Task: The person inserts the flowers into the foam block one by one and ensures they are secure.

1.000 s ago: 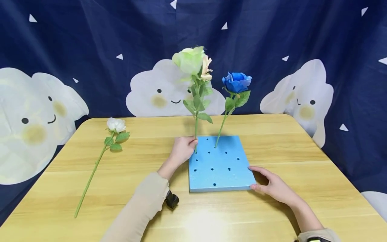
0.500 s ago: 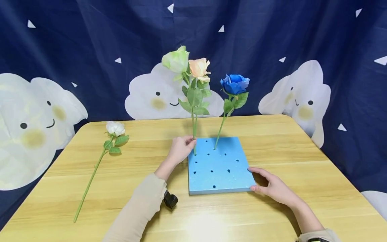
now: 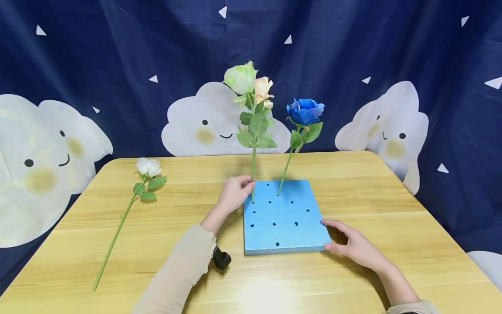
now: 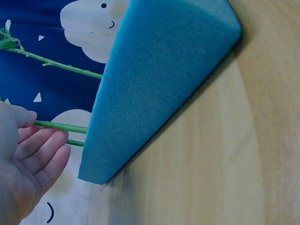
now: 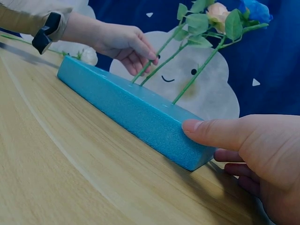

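My left hand point(image 3: 234, 192) pinches the stem of a pale green rose point(image 3: 240, 79) between thumb and fingers. That stem meets a hole near the left edge of the blue foam block point(image 3: 287, 235). A peach rose point(image 3: 262, 89) stands close behind it, partly hidden. The blue rose point(image 3: 305, 111) stands tilted in a hole further right and back. My right hand point(image 3: 358, 248) rests against the block's right side, its thumb at the near corner and its index finger further along the edge. In the left wrist view two green stems point(image 4: 70, 127) enter the block beside my fingers.
A white rose point(image 3: 149, 167) lies on the wooden table point(image 3: 188, 174) to the left, its stem pointing toward me. Several unfilled holes dot the block's top. Behind the table hangs a dark blue curtain point(image 3: 333, 43) with clouds.
The green rose's head swung left, uncovering the peach rose, then came back right and partly covers it again. My left hand kept pinching the stem; my right hand stayed at the block.
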The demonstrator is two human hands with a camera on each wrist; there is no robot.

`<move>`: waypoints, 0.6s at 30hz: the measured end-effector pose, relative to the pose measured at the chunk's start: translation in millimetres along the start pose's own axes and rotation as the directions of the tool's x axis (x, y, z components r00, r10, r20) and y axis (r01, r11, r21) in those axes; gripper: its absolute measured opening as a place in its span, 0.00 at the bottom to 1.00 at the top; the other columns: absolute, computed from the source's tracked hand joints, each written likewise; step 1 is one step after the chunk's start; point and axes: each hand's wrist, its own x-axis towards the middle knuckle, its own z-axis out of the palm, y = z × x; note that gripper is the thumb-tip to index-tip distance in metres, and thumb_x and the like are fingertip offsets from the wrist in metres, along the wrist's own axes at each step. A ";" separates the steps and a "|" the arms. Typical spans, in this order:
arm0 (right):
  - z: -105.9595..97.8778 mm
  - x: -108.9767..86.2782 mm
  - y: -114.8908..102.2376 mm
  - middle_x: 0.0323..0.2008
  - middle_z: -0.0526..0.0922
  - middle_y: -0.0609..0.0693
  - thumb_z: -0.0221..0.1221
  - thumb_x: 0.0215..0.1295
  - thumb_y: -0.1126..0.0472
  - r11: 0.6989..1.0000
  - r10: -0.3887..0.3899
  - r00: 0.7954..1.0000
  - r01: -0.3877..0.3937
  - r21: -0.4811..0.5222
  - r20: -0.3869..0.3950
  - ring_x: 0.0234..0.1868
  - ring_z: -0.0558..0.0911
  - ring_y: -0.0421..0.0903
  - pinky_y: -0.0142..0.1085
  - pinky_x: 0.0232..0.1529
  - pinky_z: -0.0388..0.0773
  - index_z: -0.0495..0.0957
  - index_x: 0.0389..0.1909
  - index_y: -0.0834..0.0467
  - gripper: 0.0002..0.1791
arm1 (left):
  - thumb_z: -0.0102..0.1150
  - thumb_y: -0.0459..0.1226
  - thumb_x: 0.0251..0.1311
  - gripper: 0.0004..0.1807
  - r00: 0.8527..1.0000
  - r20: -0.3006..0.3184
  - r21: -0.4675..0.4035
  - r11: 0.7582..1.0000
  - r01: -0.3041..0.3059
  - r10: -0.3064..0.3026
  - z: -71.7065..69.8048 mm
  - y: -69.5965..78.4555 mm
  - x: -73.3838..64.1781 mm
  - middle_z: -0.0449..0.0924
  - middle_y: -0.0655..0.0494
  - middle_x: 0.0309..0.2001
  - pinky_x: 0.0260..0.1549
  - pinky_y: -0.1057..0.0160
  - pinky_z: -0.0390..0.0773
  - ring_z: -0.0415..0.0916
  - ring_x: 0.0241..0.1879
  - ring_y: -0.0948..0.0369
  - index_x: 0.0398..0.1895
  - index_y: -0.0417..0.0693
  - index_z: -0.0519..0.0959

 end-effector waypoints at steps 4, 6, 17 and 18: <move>-0.2 -0.3 -0.3 0.62 0.68 0.51 0.62 0.58 0.48 1.000 -0.004 1.000 0.004 -0.011 -0.001 0.64 0.63 0.57 0.55 0.57 0.58 0.65 0.64 0.49 0.33 | 0.55 0.35 0.62 0.13 1.000 0.008 -0.012 1.000 0.016 -0.016 0.5 -0.1 1.0 0.83 0.52 0.35 0.37 0.60 0.77 0.78 0.36 0.58 0.46 0.37 0.80; -0.2 -0.4 -0.4 0.62 0.68 0.51 0.62 0.58 0.48 1.000 -0.008 1.000 0.008 -0.010 0.001 0.64 0.63 0.57 0.56 0.57 0.58 0.65 0.64 0.50 0.33 | 0.55 0.35 0.62 0.12 1.000 0.011 -0.020 1.000 0.020 -0.019 0.7 -0.1 1.3 0.83 0.51 0.35 0.37 0.60 0.77 0.78 0.36 0.57 0.46 0.37 0.80; 0.2 0.3 0.7 0.61 0.69 0.50 0.62 0.58 0.48 1.000 -0.011 1.000 0.010 -0.025 -0.008 0.64 0.63 0.55 0.49 0.58 0.60 0.65 0.64 0.50 0.33 | 0.57 0.37 0.61 0.15 0.999 0.018 -0.041 0.999 0.031 -0.030 2.1 0.4 4.8 0.82 0.50 0.36 0.38 0.60 0.77 0.78 0.37 0.56 0.47 0.36 0.79; 0.3 0.4 0.7 0.61 0.69 0.50 0.62 0.58 0.48 1.000 -0.010 1.000 0.010 -0.029 -0.009 0.64 0.63 0.55 0.48 0.58 0.61 0.65 0.64 0.50 0.33 | 0.56 0.36 0.61 0.15 0.999 0.019 -0.042 0.999 0.030 -0.029 2.0 0.5 4.9 0.82 0.50 0.36 0.38 0.59 0.77 0.78 0.37 0.56 0.47 0.36 0.79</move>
